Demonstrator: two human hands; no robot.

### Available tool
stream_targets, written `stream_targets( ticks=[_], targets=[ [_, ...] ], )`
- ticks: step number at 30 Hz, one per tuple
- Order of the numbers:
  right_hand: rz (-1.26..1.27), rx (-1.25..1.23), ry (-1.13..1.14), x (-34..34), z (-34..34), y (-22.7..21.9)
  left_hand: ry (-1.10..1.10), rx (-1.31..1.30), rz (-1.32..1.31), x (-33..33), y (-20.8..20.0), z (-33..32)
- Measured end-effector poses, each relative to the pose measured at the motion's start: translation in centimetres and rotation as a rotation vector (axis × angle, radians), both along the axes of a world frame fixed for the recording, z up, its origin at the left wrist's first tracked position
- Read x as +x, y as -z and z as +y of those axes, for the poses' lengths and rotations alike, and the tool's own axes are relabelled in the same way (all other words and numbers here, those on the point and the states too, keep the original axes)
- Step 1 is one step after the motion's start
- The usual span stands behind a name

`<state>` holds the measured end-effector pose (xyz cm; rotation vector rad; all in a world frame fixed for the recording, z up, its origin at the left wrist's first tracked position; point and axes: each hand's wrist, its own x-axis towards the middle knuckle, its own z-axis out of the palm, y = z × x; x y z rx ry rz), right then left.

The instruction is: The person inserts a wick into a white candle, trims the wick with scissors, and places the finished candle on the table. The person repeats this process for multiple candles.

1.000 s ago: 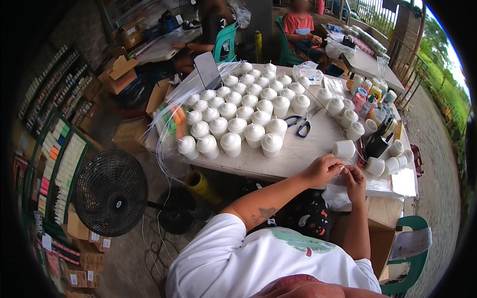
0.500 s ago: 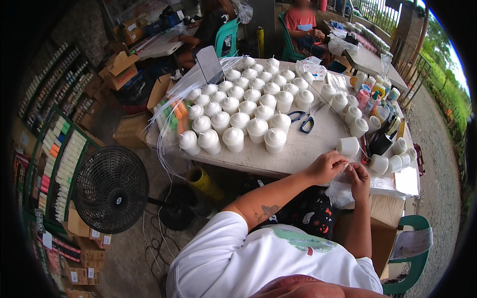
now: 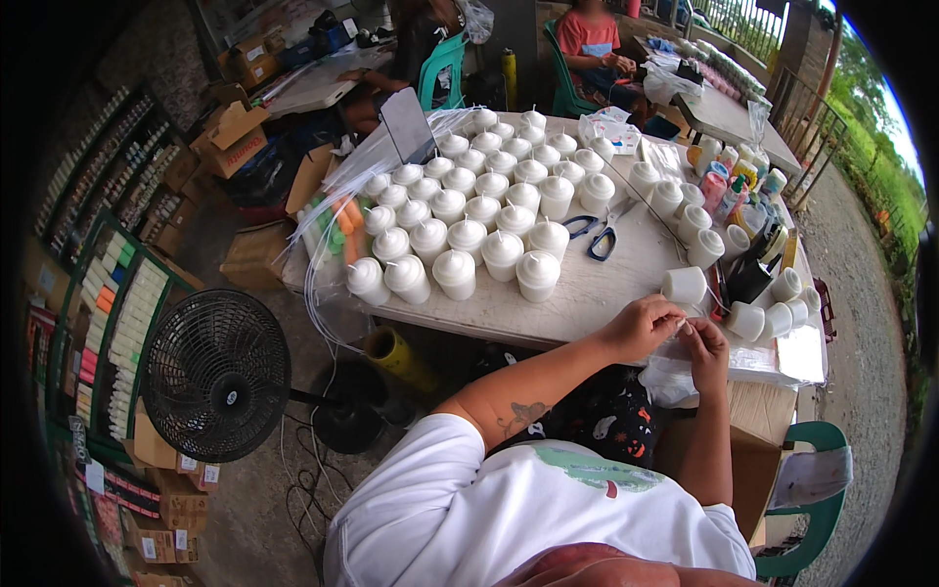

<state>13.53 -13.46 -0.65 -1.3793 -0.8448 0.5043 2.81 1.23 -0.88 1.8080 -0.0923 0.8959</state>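
At the table's near right edge, my left hand (image 3: pixel 646 328) and my right hand (image 3: pixel 704 352) meet with fingertips pinched together. A tiny pale thing shows between them, too small to name. Just beyond the fingers a white candle (image 3: pixel 684 286) lies on its side. Left of the hands, rows of white candles with wicks (image 3: pixel 455 273) stand upright on the table (image 3: pixel 626 264). A pair of dark-blue-handled scissors (image 3: pixel 601 243) rests beside these rows. More white candles (image 3: pixel 745 321) lie to the right of my hands.
Small paint bottles (image 3: pixel 732 196) crowd the table's right side. Long white wicks (image 3: pixel 333 235) and a tablet (image 3: pixel 408 125) are at its left. A black fan (image 3: pixel 217 376) stands on the floor. Two people sit at tables behind; a green chair (image 3: pixel 817 499) is at my right.
The view has shifted very slightly. Both hands keep their pinch at nearly the same spot, and the candles stay where they were.
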Motion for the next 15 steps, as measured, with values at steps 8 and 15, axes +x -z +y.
stream_targets(
  ticks=[8, 15],
  targets=[
    [0.022, 0.001, -0.013, 0.07, 0.02, 0.09, -0.024, 0.04, -0.033, 0.0, 0.01, 0.07],
    [-0.014, -0.005, -0.015, 0.11, 0.05, 0.14, -0.011, 0.02, -0.011, 0.01, 0.16, 0.17]
  ],
)
